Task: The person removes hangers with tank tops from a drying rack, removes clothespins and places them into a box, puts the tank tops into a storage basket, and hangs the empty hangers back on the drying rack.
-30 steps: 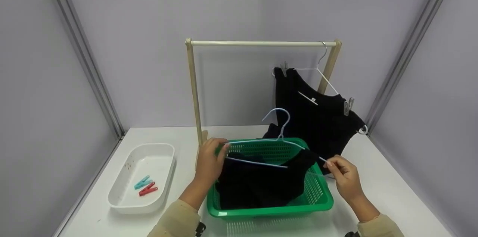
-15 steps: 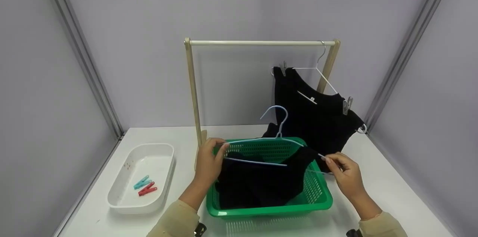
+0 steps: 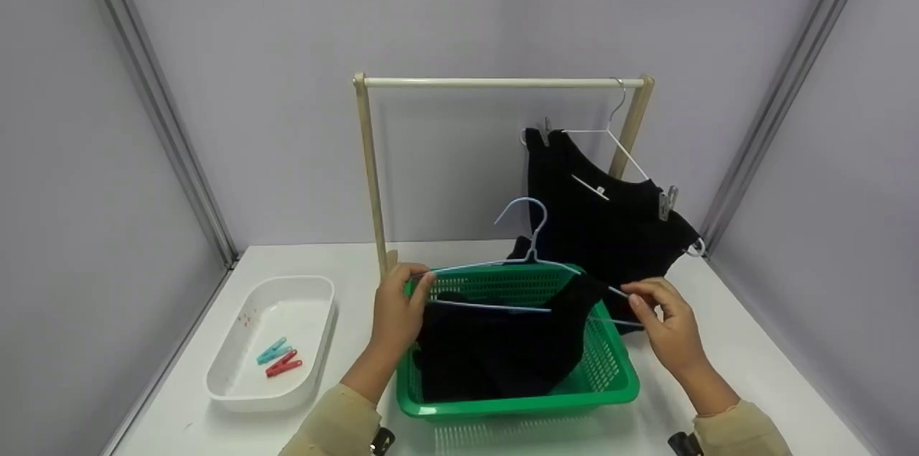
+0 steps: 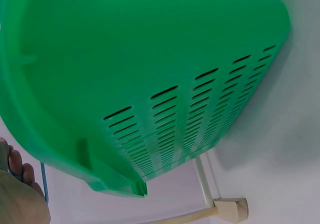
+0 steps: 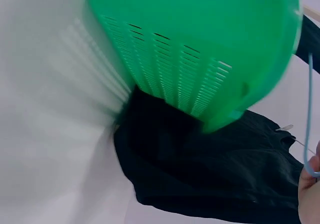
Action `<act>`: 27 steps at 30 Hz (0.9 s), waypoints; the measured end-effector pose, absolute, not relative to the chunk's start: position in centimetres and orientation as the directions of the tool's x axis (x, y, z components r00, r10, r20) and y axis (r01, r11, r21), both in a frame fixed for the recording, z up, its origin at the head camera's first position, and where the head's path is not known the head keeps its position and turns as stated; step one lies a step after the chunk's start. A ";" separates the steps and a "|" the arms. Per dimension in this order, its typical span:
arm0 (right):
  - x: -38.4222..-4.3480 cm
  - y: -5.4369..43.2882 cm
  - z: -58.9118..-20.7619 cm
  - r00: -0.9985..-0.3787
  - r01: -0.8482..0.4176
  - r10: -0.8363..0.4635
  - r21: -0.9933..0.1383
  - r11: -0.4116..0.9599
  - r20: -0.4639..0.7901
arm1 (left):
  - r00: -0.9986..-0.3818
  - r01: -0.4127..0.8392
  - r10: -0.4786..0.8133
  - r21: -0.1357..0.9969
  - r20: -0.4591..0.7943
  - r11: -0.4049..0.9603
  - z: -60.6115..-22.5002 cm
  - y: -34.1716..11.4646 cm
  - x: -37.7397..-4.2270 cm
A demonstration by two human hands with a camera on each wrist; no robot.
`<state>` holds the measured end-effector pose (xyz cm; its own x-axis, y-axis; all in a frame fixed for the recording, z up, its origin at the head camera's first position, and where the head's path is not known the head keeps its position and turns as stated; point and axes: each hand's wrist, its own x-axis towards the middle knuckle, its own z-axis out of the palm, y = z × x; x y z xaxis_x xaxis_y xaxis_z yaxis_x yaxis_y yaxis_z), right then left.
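Note:
A light blue clothes hanger (image 3: 491, 307) is held level over the green basket (image 3: 617, 370), its hook pointing up. My left hand (image 3: 397, 309) grips the hanger's left end, thumb toward the near side. At the other end, my right hand (image 3: 668, 323) pinches the right arm of the hanger between thumb and fingers. A black garment (image 3: 502, 359) has one shoulder over the hanger's right side, and the rest of it lies down in the basket. In the right wrist view the hanger's curved end (image 5: 308, 119) shows beside my fingers.
Behind the basket stands a wooden rack with a pale rail (image 3: 495, 83). From its right end hangs another black top (image 3: 610, 233) on a white hanger, with metal clips (image 3: 668, 203) at the shoulders. A white tray (image 3: 327, 330) at left holds blue and red clothespins (image 3: 283, 364).
The blue hanger has risen a little and its hook has shifted slightly left. My right hand has moved up slightly with its end; my left hand has shifted slightly left.

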<state>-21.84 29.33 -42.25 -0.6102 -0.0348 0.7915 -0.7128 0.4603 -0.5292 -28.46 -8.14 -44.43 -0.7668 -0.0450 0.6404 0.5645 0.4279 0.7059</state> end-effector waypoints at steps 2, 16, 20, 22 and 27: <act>-21.8 29.3 -41.8 -0.598 -0.718 -0.041 -0.512 0.471 0.800 | -0.767 0.562 -0.051 0.708 0.640 0.429 -44.4 -8.1 -28.4; -22.3 27.4 -38.2 -0.561 -0.739 -0.115 -0.433 0.516 0.820 | -0.756 0.562 -0.062 0.695 0.651 0.448 -44.7 -8.5 -28.6; -23.1 27.0 -38.2 -0.556 -0.744 -0.140 -0.416 0.523 0.819 | -0.759 0.557 -0.071 0.701 0.648 0.446 -44.9 -8.6 -28.6; -23.8 27.1 -38.6 -0.557 -0.741 -0.154 -0.405 0.536 0.816 | -0.758 0.558 -0.069 0.700 0.648 0.445 -45.0 -8.5 -28.7; -25.3 27.3 -39.8 -0.533 -0.744 -0.217 -0.331 0.580 0.818 | -0.755 0.562 -0.070 0.698 0.652 0.443 -45.0 -8.4 -28.7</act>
<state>-25.25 27.29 -39.76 -0.5330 -0.2173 0.8178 -0.7442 0.5802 -0.3309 -28.72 -8.42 -44.98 -0.7547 -0.0696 0.6524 0.5624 0.4434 0.6979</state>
